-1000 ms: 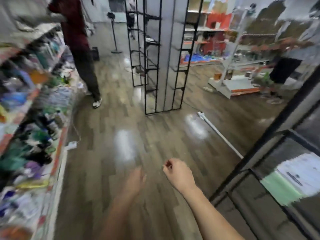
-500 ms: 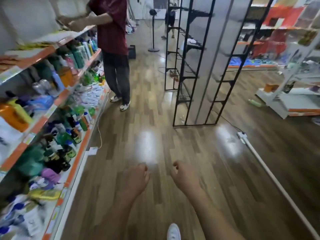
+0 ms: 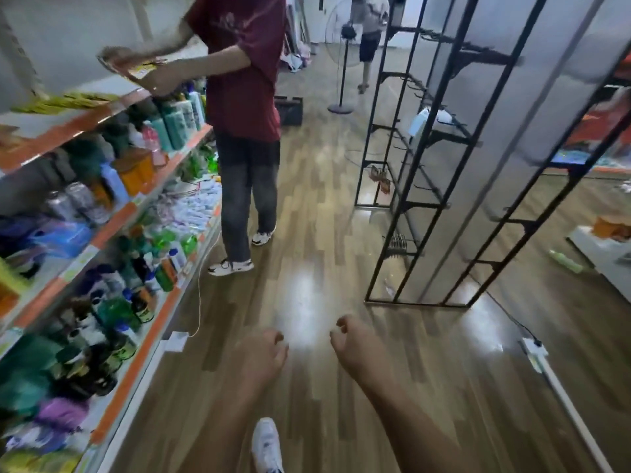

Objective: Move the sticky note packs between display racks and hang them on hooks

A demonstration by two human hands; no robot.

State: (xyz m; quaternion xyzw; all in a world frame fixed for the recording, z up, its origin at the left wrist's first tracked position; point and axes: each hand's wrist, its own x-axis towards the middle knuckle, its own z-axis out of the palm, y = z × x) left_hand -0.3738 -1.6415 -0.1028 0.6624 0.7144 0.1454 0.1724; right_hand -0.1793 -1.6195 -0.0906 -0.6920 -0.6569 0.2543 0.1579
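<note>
Sticky note packs: none is showing plainly anywhere; both hands are carrying nothing, and the flat orange-and-yellow packet [image 3: 136,68] another person is holding is too blurred to identify.
Left hand [image 3: 263,358]: hanging low over the floor, fingers loosely curled inward, gripping nothing.
Right hand [image 3: 358,344]: hanging just beside the left, apart from it, fingers loosely curled, thumb and forefinger tips lying close together, gripping nothing.
Display rack [image 3: 440,158]: a black metal frame with pale panels is standing on the right, ahead of the hands, with black hooks [image 3: 415,81] sticking out toward the aisle; a white item [image 3: 421,121] is hanging on one of them.
Shelves [image 3: 112,206]: orange-edged shelving is running along the left, holding bottles and packets.
Person in a dark red shirt [image 3: 244,66]: standing at the shelves, holding the packet in both hands above the top shelf.
Floor [image 3: 307,206]: wood-pattern planks are reflecting light ahead of the hands; a white shoe [image 3: 266,445] is showing at the bottom edge.
Standing fan [image 3: 343,63]: standing far down the aisle, with a second person [image 3: 370,29] beside it.
</note>
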